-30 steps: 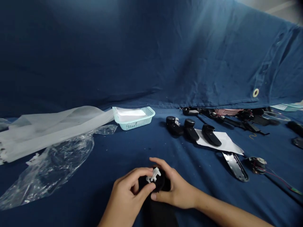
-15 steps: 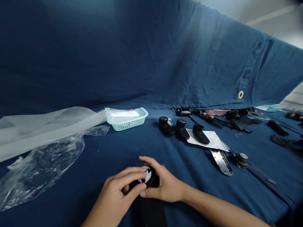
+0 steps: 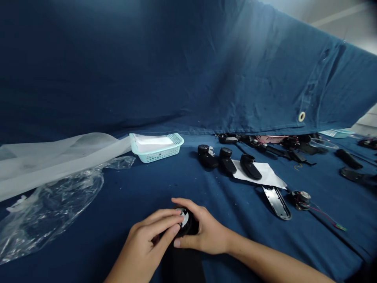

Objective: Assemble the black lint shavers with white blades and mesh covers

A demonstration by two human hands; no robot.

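A black device (image 3: 187, 263) with a round head lies at the bottom centre, its long body pointing toward me. In the round head sits a white and black disc (image 3: 185, 217). My right hand (image 3: 206, 231) is wrapped round the head, fingers behind it and thumb in front. From the left, my left hand (image 3: 151, 236) pinches at the disc's edge with thumb and fingertips. Its fingers cover part of the disc.
A light blue basket (image 3: 159, 154) holds white sheets. Clear plastic (image 3: 61, 208) and white foam sheet (image 3: 67, 157) lie left. To the right are several black housings (image 3: 226, 160), white paper (image 3: 266, 175), a silver-lined shell (image 3: 277, 202) and a wired motor (image 3: 302, 199).
The fingers of my left hand have shifted slightly over the disc, and its thumb has moved up a little. My right hand keeps its hold. The view has shifted slightly.
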